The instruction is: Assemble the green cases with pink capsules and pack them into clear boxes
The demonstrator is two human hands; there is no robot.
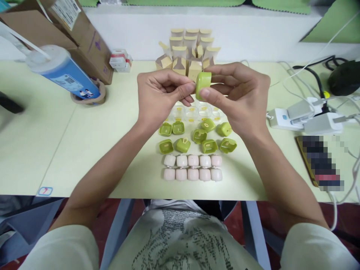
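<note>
While the green plastic piece is up above the counter, well back from the front edge with a broad stretch to the left, the grip of the right hand grasps it between thumb and fingers, and the left hand pinches fingertips together beside it, on what if anything I cannot tell. Smooth and round-cornered, it is above transparent pieces, more green pieces and two rows of pale pink and white cases. Behind stand open cardboard boxes by a white wall, a blue cup at left, a phone at right.
</note>
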